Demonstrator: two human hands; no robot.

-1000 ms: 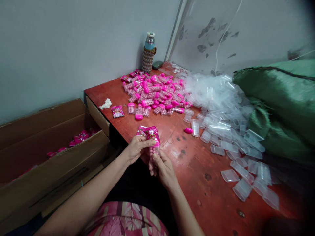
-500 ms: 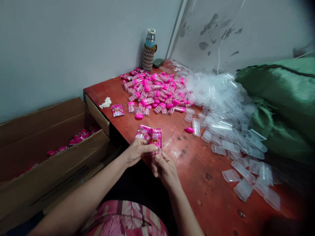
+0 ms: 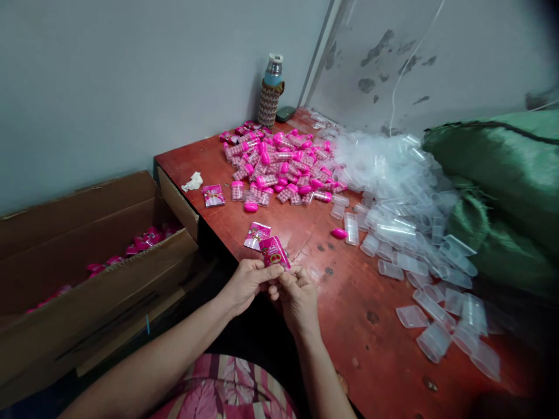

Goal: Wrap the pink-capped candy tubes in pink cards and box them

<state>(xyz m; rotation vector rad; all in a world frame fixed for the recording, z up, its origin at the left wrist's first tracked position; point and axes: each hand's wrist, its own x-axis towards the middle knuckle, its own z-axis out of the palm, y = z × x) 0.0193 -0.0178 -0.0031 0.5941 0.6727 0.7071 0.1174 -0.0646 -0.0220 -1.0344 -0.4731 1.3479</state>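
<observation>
Glossy pink printed wrapper (image 3: 274, 254) held at the near edge of a red tabletop (image 3: 358, 291).
Left hand (image 3: 250, 284) and right hand (image 3: 301, 295) pinch its lower end; just beyond lies a flat pink printed packet (image 3: 257, 235), then heaped pink-capped clear containers (image 3: 283, 167).

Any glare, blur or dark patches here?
Head view: pale glare on the red tabletop beside the right hand; bright highlights on the clear tubes, the far ones hazy; right-hand corners dark; fine print on the held pink packet unreadable.
</observation>
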